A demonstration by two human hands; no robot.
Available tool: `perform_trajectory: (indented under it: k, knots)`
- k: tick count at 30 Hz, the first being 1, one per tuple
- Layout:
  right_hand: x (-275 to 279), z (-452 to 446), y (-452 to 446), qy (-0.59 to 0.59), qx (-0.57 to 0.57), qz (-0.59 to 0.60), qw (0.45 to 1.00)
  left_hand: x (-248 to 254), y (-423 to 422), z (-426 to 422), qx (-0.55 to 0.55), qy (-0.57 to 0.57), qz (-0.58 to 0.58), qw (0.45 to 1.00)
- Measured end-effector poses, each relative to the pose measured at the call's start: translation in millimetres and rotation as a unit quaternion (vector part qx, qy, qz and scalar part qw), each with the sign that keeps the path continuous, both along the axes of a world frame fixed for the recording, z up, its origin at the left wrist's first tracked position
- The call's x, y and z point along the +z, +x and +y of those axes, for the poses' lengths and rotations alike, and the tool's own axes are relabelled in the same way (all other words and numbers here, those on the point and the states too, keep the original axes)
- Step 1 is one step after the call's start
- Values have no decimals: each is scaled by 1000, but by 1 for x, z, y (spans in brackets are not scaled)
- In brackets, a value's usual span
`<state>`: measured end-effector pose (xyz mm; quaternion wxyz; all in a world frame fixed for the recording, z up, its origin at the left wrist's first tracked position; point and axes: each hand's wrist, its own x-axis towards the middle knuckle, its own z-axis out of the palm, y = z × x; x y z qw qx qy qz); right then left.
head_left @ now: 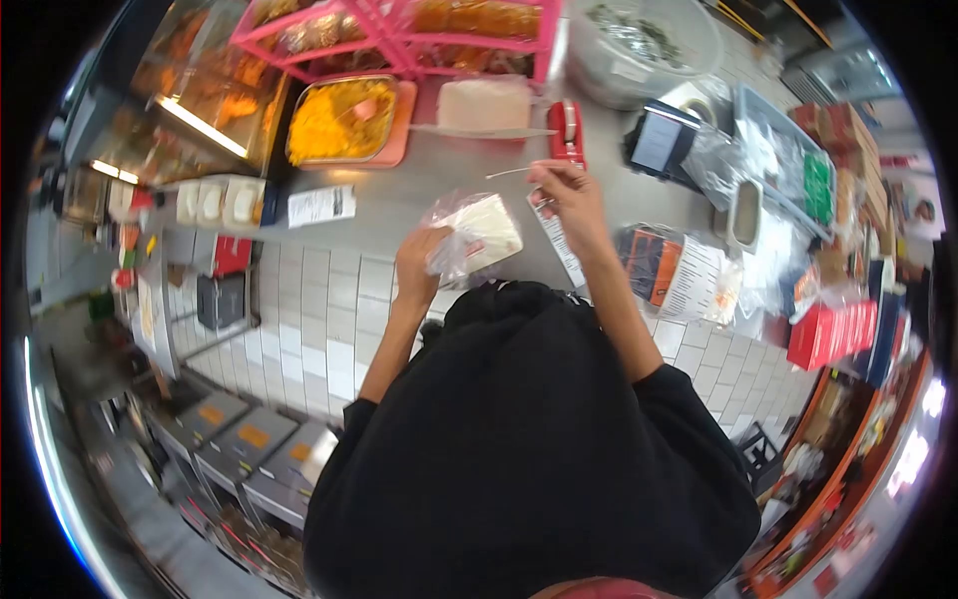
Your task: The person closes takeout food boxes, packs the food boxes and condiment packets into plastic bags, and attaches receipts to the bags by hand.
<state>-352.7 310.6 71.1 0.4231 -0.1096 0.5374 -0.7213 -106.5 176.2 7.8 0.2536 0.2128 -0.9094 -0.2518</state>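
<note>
My left hand (421,268) is closed on the bunched end of a clear plastic bag (454,250) with a flat white slab (486,226) inside. Thumb and fingers of my right hand (566,192) pinch a thin white strip (507,173) that points left over the steel counter. Just beyond that hand stands a red tape dispenser (567,135). Below it a long printed slip (559,245) lies on the counter, partly hidden by my right hand. A stack of white sheets (485,107) sits farther back, beside the dispenser.
A tray of yellow food (344,120) rests at the back left, below a pink rack (399,48). Another printed slip (321,206) is on the left. To the right are a card terminal (660,140), a blue crate (758,115) and a large plastic tub (644,65).
</note>
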Motion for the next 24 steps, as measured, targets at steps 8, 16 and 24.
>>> perform_trajectory:
  k: [8, 16, 24]
  knots:
    - [-60, -29, 79, 159, 208, -71, 963, 30, 0, -19, -126, -173, 6, 977]
    - [-54, -24, 52, 194, 390, -22, 900, 29, -3, -6, -40, 59, -98, 993]
    - [-71, -30, 52, 150, 420, 46, 894, 4, 1, 8, 105, 593, 27, 798]
